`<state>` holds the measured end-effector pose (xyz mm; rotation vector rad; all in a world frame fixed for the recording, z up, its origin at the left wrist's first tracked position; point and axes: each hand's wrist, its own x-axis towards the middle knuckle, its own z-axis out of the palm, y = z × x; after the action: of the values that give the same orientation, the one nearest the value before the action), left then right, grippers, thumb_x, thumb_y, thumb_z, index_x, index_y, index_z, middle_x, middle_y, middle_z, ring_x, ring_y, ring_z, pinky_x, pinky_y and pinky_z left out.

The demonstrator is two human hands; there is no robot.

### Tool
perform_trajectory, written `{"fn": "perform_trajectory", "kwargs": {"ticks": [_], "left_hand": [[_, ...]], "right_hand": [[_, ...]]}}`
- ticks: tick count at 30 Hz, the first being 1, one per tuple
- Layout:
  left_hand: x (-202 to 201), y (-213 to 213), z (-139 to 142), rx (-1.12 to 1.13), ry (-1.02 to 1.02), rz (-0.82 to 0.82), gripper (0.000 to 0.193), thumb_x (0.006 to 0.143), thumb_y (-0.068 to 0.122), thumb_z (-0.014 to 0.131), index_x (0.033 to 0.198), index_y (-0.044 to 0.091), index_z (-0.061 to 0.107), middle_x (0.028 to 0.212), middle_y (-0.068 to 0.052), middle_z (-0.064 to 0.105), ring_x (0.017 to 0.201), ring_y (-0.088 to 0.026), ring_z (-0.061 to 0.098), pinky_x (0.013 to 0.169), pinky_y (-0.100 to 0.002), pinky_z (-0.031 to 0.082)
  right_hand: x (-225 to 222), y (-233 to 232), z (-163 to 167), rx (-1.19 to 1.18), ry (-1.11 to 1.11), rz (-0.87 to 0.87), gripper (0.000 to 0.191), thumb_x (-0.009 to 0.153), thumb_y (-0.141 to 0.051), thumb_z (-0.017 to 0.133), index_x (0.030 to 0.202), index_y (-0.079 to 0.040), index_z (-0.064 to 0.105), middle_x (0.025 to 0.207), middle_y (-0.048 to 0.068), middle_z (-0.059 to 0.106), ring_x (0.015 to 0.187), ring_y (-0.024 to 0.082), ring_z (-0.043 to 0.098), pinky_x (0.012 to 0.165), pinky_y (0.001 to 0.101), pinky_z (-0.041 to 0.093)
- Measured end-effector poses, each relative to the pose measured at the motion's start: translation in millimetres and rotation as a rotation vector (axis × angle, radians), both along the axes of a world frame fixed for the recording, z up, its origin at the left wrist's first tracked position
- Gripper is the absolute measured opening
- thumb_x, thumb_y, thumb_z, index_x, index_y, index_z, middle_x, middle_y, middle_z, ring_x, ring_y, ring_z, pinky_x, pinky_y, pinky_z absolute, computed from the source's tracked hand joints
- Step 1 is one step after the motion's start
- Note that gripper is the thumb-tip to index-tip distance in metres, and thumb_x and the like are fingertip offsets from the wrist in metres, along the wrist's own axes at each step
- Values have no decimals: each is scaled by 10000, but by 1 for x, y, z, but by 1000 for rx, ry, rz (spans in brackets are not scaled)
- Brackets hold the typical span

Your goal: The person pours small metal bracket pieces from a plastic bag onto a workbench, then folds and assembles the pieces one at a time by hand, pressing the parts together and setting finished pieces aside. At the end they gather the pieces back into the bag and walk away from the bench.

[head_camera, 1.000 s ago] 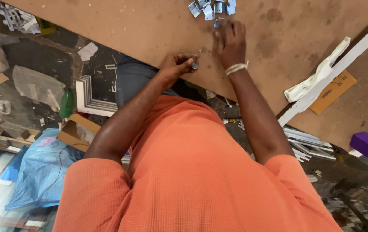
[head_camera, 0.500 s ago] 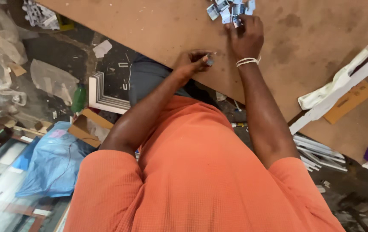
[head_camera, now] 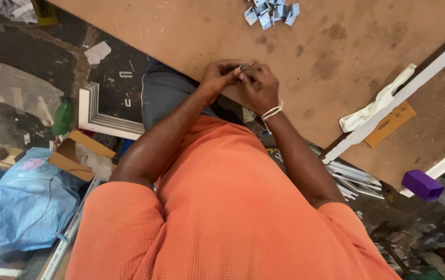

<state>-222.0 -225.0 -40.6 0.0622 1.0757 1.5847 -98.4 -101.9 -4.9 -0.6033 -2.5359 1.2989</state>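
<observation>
metal clip [head_camera: 241, 67] between fingers [head_camera: 234, 73] (both hands)

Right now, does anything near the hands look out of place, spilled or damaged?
Yes. The brown board is stained and chipped. The small metal pieces lie in a loose heap at its far edge. Both hands, left hand and right hand, meet at the near edge. Scraps litter the floor.

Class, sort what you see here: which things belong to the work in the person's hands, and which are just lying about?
In use:
left hand
right hand
small metal piece pinched between both hands
pile of small metal pieces
brown board

Lying about:
white rag
purple block
green bottle
blue plastic bag
white frame corner
</observation>
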Motion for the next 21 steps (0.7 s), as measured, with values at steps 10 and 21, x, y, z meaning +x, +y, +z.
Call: {"fn": "perform_trajectory", "kwargs": {"ticks": [10,21], "left_hand": [[-10,-18,1,-57,-10,-16,399,1006,247,690,1270,-51,682,1119,-108,747,968,-187,730,847,-325,623],[-19,-3,12,-9,-11,28,395,978,192,723,1292,-37,651,1168,-95,733,1034,-183,723,883,-334,628]], "right_hand": [[-45,53,8,112,71,-405,137,906,-88,865,963,-38,752,903,89,765,713,158,717,658,294,572],[-46,60,8,14,35,-505,353,944,-56,797,1277,-28,684,862,95,587,759,151,529,703,306,502]]}}
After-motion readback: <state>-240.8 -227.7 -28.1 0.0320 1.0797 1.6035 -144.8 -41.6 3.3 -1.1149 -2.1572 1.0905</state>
